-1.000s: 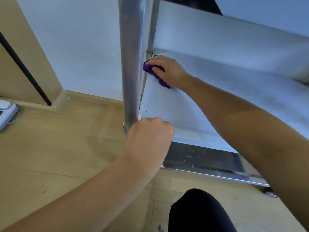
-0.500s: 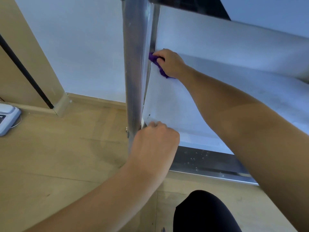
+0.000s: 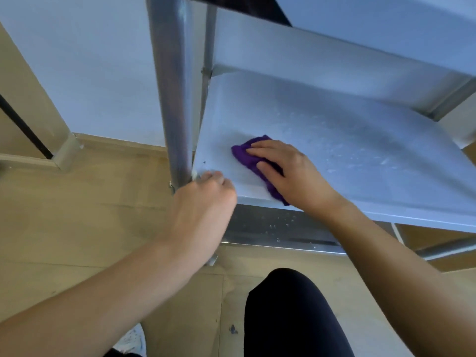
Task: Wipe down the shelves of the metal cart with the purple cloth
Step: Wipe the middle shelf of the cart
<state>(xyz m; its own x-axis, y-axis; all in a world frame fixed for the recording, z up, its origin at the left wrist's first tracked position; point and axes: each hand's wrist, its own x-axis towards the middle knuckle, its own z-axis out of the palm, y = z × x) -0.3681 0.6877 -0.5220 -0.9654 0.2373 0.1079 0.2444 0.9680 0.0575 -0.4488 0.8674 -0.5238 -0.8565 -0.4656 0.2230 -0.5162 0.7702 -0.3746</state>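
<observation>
right hand (image 3: 291,173) atop purple cloth (image 3: 244,154), seemingly flat

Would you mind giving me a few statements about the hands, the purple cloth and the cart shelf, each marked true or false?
1. The right hand presses the purple cloth flat on the cart shelf. True.
2. The left hand holds the cloth. False: it grips the shelf's front corner beside the metal post and does not touch the cloth.
3. The cloth lies in the shelf's back corner. False: it lies on the left part of the shelf, reaching the front edge.
4. Pale specks dot the shelf to the right of the cloth. True.
</observation>
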